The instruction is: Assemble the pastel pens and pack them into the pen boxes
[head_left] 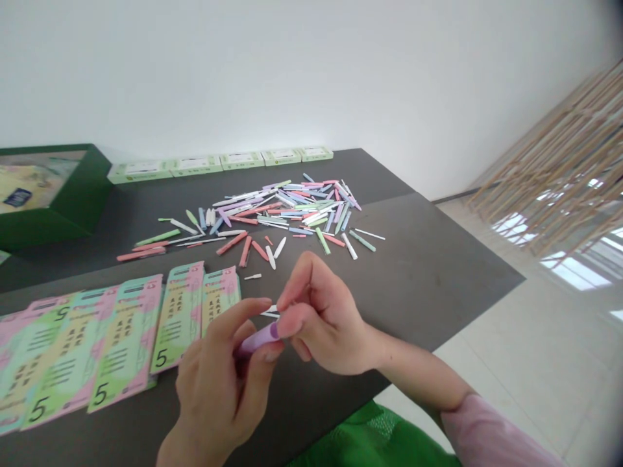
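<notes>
My left hand (226, 370) is closed around a purple pen barrel (260, 338), with its open end toward the right. At that end my right hand (324, 318) pinches thumb and forefinger together. Whatever lies between those fingertips is too small or hidden to name. White slim pieces (270, 311) show just behind the fingers, on the table or in the grip; I cannot tell which. A small white tip piece (253, 277) lies on the table beyond my hands. Farther back spreads a loose pile of pen parts (292, 207) in pink, purple, blue, green and white.
Printed cards (129, 337) marked 5 overlap along the left of the dark table (438, 272). A green box (63, 214) with packets inside stands at the back left. Several pale green boxes (195, 166) line the wall. The table's right edge drops to a tiled floor (530, 350).
</notes>
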{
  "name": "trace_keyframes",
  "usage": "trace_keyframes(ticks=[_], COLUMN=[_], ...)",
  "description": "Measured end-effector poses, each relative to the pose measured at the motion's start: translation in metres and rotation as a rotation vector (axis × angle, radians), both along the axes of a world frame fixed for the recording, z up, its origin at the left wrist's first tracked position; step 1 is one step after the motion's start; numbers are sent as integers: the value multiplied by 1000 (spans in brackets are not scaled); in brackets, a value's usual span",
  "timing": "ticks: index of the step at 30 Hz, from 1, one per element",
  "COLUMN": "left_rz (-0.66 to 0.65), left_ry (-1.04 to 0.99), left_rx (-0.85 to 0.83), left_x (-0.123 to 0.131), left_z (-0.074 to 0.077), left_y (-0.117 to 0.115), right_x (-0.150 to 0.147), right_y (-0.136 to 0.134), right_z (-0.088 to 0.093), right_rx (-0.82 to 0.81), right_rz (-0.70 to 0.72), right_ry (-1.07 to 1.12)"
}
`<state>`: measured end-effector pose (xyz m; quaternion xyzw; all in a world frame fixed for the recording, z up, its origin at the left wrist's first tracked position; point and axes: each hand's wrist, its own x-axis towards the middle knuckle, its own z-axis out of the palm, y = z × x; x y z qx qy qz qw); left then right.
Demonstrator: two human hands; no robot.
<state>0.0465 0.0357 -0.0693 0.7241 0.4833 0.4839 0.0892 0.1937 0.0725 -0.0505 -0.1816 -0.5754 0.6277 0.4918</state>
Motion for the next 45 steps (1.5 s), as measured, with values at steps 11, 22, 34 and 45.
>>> trace_keyframes(ticks=[11,22,34,45], left_rz=[-99,-160,-261,-261], left_ry=[-52,-484,-1270,-1216], left_rx=[-39,-321,-523,-412], left_x=[-5,9,6,9], left_z=[-2,8,40,43], left_y=[1,0,26,32], right_x=[9,7,21,24], right_y=[2,11,33,22], right_z=[9,22,-1,12], right_rx=[417,811,421,401], right_rz=[-200,-372,-645,-448], right_ry=[-540,-789,-303,-372])
